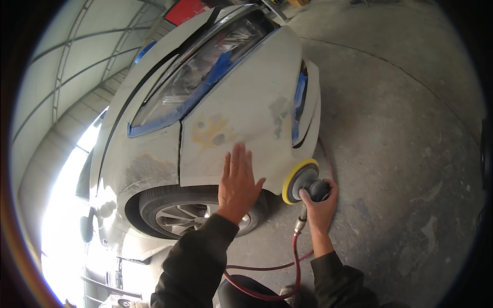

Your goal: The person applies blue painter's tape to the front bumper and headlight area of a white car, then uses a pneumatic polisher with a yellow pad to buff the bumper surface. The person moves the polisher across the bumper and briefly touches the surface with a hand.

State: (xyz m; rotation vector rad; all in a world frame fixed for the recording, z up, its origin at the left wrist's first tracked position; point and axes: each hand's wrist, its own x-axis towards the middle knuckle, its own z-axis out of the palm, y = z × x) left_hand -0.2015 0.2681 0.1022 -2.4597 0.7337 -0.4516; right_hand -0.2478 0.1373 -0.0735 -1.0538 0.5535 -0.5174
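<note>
My right hand (323,206) is wrapped round the dark body of an air sander (304,184), whose round pad has a yellow edge. The pad is tilted toward the lower corner of a pale car bumper (257,118); I cannot tell whether they touch. A red air hose (296,256) hangs from a metal fitting under the sander. My left hand (238,182) lies flat at the bumper's lower edge, fingers stretched out, holding nothing. Beyond its fingertips are yellowish and grey sanded patches (213,132). Another grey patch (280,115) shows farther right.
Blue masking tape (172,118) edges the headlight (197,77) and the bumper's side opening. The car's wheel (185,215) sits below my left hand. The hose loops close to my knee (251,292). Grey concrete floor (395,128) stretches to the right; bright light comes in at left.
</note>
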